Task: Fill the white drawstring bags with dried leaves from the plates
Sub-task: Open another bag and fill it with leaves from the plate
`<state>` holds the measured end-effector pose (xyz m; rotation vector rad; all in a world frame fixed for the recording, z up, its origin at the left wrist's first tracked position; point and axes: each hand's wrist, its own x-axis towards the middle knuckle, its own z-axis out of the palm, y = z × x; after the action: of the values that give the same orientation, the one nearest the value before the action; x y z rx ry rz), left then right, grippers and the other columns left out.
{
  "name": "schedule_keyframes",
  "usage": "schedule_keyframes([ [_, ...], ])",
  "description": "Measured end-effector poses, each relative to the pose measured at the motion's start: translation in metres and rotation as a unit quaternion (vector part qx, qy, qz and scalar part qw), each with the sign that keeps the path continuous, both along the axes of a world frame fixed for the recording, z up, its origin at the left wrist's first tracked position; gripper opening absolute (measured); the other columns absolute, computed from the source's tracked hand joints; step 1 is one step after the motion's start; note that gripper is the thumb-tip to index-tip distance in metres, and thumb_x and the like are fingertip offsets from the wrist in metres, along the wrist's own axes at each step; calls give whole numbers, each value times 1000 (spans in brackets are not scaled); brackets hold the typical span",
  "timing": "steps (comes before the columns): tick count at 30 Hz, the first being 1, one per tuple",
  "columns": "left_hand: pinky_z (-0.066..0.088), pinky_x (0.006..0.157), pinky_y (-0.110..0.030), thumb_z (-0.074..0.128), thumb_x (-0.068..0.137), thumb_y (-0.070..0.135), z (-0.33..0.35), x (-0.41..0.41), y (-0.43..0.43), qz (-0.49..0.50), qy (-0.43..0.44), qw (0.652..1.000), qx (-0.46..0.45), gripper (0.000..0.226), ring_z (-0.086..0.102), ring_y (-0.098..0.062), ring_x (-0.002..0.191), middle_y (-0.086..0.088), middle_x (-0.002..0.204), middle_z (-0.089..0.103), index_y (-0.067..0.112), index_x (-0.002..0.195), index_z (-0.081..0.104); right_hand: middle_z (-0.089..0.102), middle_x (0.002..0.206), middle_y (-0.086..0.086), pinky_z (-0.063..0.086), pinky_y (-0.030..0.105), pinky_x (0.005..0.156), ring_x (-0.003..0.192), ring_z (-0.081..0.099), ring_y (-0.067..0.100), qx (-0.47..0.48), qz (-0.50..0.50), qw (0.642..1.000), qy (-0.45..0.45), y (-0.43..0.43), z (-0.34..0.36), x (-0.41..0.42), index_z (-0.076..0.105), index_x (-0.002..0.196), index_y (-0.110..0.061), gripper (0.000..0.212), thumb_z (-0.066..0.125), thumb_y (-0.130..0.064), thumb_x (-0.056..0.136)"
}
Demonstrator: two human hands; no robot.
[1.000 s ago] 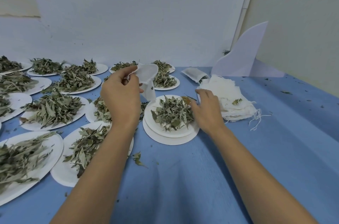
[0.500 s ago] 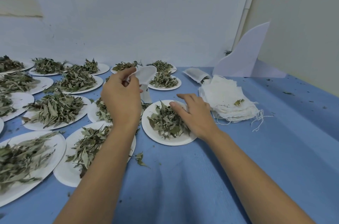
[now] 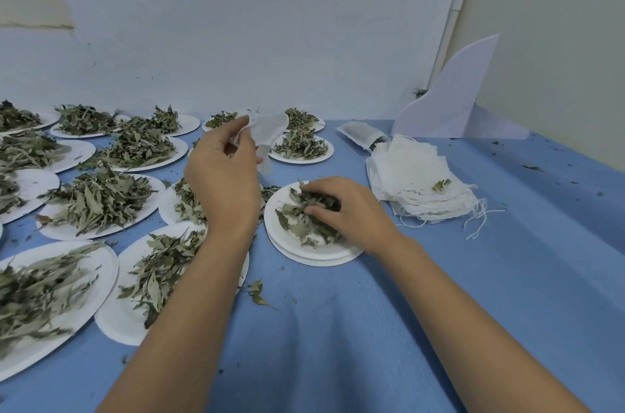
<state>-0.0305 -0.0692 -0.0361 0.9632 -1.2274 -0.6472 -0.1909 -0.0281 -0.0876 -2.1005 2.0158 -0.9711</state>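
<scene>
left hand (image 3: 223,176): raised, pinching white drawstring bag (image 3: 268,132), long axis hanging downward. right hand (image 3: 345,209): apart, lower right of bag, fingers curled round dried leaves (image 3: 297,226) on stacked plate (image 3: 314,258); bag up-left of handful.

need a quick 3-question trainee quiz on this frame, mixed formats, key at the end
1. True or false: the left hand holds a white drawstring bag up in the air.
2. The right hand is: A open and idle; B gripping dried leaves on the stacked plates; C pulling a cord.
3. Fill in: the pile of empty bags lies to the ___ of those plates.
Key: 1 true; 2 B; 3 right.
</scene>
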Motion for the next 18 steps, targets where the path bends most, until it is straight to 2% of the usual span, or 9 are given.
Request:
schedule_keyframes([
  [2, 49, 71, -15, 56, 95, 18, 1, 1, 2, 9, -8, 999, -50, 23, 63, -9, 75, -1, 93, 68, 16, 115, 69, 66, 117, -6, 42, 24, 94, 108, 57, 10, -24, -15, 999, -34, 0, 1, 0, 66, 118, -24, 30, 66, -24, 88],
  [4, 49, 79, -23, 56, 95, 19, -2, 1, 3, 15, -60, 993, -97, 25, 60, -10, 84, 0, 97, 69, 14, 117, 68, 68, 113, -7, 41, 17, 92, 106, 58, 7, -44, -36, 997, -55, -1, 2, 1, 69, 115, -24, 28, 67, -21, 87],
  [6, 44, 71, -31, 55, 95, 20, -8, -1, 2, 43, -188, 974, -120, 25, 57, -19, 91, -1, 99, 71, 15, 116, 69, 69, 110, -8, 41, 14, 91, 103, 59, 4, -56, -45, 994, -87, -1, 3, 3, 70, 112, -24, 26, 68, -19, 87],
  [8, 35, 65, -32, 56, 95, 18, -16, -4, 1, 59, -305, 942, -126, 24, 51, -26, 95, -6, 96, 72, 13, 114, 70, 71, 104, -9, 43, 14, 89, 97, 61, 1, -74, -52, 986, -142, 0, 4, 5, 73, 107, -22, 23, 69, -16, 85],
  [11, 32, 66, -30, 52, 97, 18, -26, -9, 0, 29, -384, 917, -105, 25, 44, -24, 94, -11, 89, 69, 8, 110, 70, 71, 92, -13, 47, 17, 87, 90, 63, -1, -105, -80, 966, -224, 2, 8, 7, 75, 99, -24, 18, 70, -16, 83],
  [14, 36, 72, -30, 53, 97, 19, -31, -10, -3, 19, -377, 920, -107, 26, 47, -26, 96, -13, 93, 69, 5, 111, 70, 71, 91, -13, 51, 26, 88, 91, 65, 3, -125, -101, 945, -285, 3, 11, 7, 74, 92, -26, 17, 69, -13, 83],
  [16, 34, 75, -22, 57, 95, 15, -31, -9, -3, 23, -336, 936, -107, 24, 53, -26, 94, -14, 98, 68, 2, 110, 70, 72, 91, -11, 52, 27, 88, 90, 66, 5, -148, -110, 923, -336, 4, 13, 6, 73, 90, -27, 18, 68, -11, 83],
  [18, 29, 75, -12, 59, 93, 13, -29, -10, -2, 27, -282, 955, -86, 23, 51, -17, 84, -11, 100, 61, 1, 109, 70, 73, 90, -9, 53, 26, 85, 89, 67, 6, -175, -112, 897, -391, 3, 16, 6, 73, 89, -26, 18, 69, -9, 83],
])
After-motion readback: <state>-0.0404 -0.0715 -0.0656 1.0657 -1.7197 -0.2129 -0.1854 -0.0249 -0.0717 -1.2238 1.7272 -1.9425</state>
